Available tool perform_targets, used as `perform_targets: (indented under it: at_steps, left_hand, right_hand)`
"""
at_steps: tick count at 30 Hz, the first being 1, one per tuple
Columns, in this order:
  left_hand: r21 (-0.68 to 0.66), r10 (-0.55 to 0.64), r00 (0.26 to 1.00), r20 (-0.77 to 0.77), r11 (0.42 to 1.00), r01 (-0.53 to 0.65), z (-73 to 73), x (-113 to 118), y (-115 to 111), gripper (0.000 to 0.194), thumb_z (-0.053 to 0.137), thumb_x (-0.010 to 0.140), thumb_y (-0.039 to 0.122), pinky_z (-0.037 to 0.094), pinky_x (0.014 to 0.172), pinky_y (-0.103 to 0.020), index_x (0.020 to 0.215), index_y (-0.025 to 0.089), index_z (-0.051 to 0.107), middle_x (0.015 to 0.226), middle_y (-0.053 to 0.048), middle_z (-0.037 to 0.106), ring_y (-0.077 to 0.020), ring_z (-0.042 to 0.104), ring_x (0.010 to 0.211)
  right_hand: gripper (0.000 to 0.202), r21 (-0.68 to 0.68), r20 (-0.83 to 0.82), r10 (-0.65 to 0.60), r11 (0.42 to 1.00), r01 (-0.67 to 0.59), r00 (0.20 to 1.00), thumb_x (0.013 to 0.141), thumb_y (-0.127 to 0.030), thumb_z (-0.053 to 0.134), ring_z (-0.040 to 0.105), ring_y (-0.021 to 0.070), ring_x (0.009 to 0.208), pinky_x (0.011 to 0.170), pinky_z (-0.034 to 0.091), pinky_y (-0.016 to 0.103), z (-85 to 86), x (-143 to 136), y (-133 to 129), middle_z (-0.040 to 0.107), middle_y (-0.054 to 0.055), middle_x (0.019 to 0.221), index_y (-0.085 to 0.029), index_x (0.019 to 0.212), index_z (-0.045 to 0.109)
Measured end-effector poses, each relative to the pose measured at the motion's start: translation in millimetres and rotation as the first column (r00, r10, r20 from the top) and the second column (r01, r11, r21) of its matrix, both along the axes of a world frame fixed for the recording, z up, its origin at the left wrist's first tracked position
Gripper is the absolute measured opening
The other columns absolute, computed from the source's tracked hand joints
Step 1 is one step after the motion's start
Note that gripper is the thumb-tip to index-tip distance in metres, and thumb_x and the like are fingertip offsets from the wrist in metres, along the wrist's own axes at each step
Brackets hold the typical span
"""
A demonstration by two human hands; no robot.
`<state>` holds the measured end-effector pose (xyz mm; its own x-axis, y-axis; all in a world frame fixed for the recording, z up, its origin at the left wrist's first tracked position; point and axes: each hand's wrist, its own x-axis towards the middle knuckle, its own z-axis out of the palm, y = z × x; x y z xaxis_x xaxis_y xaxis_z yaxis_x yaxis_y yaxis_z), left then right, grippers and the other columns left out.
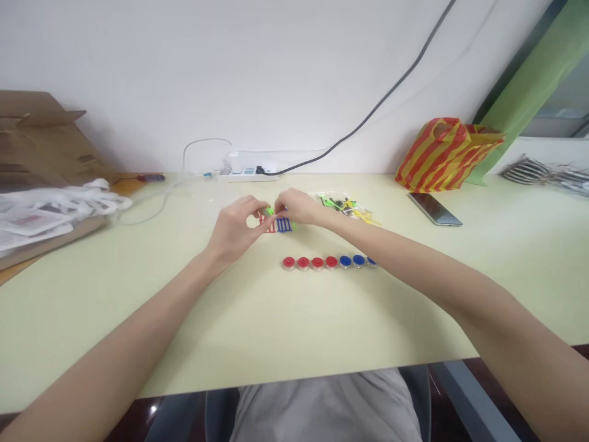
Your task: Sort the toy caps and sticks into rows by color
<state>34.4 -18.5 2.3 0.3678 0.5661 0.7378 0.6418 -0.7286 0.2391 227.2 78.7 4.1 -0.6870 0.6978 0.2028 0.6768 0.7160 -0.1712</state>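
Observation:
My left hand [237, 226] is closed, thumb and index finger pinching a small bright green piece [269, 211]. Fingertips of my right hand [294, 207] press together at the right side of that piece, close to my left fingertips. Just below the hands, red slatted plastic pieces [270, 227] and blue slatted ones [284, 225] lie side by side on the table, partly covered by my fingers. Nearer to me runs a row of round clear containers, several with red tops [303, 263] and several with blue tops [358, 261]; my right forearm hides its right end.
Green, black and yellow plastic parts [347, 207] lie behind my right forearm. A phone [435, 209] and a striped bag [448, 155] are at the right. Cardboard [46, 144] and white straps [69, 205] sit at the left; a power strip [251, 174] stands by the wall.

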Motion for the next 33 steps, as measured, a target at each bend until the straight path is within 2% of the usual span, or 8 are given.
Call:
perform_targets:
  at_steps: [24, 33]
  left_hand:
    - [0.004, -0.002, 1.0, -0.006, 1.0, 0.002, -0.2, -0.1, 0.3, 0.008, 0.07, 0.092, 0.027, 0.05, 0.072, -0.031, 0.097, 0.021, 0.071, 0.085, -0.002, 0.067, -0.0168, 0.065, 0.075]
    - [-0.005, 0.008, 1.0, -0.003, 1.0, -0.008, 0.0, 0.2, -0.1, 0.009, 0.071, 0.091, 0.026, 0.05, 0.072, -0.03, 0.098, 0.021, 0.071, 0.085, -0.002, 0.067, -0.0163, 0.065, 0.075]
  right_hand:
    - [0.021, 0.018, -0.021, -0.017, 1.0, 0.018, 1.0, 0.092, -0.029, 0.068, 0.058, 0.0157, 0.074, 0.063, 0.032, 0.028, -6.7, -2.6, -1.0, 0.077, 0.009, 0.095, -0.015, 0.098, 0.081]
    - [0.019, 0.026, -0.027, -0.012, 1.0, 0.013, 1.0, 0.091, -0.028, 0.069, 0.059, 0.0162, 0.076, 0.065, 0.033, 0.027, -4.7, 0.3, 0.0, 0.077, 0.009, 0.095, -0.015, 0.099, 0.082]
